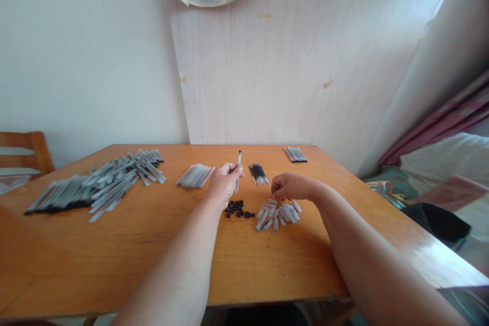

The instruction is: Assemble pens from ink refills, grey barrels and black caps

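My left hand [224, 182] is closed around a clear pen [239, 162] that stands nearly upright, its dark end at the top. Just below that hand lies a small heap of black plugs [235, 209]. At the far edge of a pile of translucent pen caps [278, 215], my right hand [289, 186] has its fingers pinched together. What sits between those fingertips is too small to tell. Between and beyond the hands lies a row of dark ink refills [259, 174]. Left of my left hand is a row of clear pen barrels [194, 176].
A large heap of clear pens with black ends [114, 175] covers the table's left side. A neat row of pens [295, 155] lies at the far right. The wooden table [267, 270] meets the wall behind. A chair [28, 147] stands left, a black container [435, 224] right.
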Available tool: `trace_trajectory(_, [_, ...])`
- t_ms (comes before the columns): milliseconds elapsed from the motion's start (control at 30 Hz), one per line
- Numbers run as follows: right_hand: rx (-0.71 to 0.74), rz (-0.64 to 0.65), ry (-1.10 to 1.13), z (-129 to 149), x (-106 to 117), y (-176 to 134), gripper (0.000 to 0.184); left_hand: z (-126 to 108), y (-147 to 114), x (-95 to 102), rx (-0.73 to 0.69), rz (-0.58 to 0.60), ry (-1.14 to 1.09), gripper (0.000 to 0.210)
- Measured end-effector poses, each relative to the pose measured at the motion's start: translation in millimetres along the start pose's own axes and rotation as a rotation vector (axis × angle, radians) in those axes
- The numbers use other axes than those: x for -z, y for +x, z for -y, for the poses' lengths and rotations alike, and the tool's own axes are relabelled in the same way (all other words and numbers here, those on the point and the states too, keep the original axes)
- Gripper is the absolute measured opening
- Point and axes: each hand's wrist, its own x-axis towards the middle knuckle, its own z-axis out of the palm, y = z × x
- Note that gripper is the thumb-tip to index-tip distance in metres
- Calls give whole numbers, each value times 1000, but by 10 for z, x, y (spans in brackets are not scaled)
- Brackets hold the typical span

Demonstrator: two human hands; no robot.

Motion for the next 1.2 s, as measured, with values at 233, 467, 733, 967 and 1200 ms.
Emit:
trace_trajectory(233, [4, 35, -106, -15, -28, 42, 10, -4, -1, 3, 4, -17, -13, 30])
trace_trajectory(467, [-1, -48, -167, -36, -72, 98, 9, -5, -9, 1, -5, -21, -31, 29])
trace_trajectory(733, [26, -67, -232, 13, -90, 96, 11, -7, -1, 9, 17, -45, -4, 31])
trace_trajectory(967, [51, -158, -183, -5, -83, 109, 5, -26, 0, 6, 31, -82, -48, 29])
trace_trajectory(1200, [94, -213, 141, 187, -154, 71, 13, -37, 15, -15, 37, -174, -179, 23])
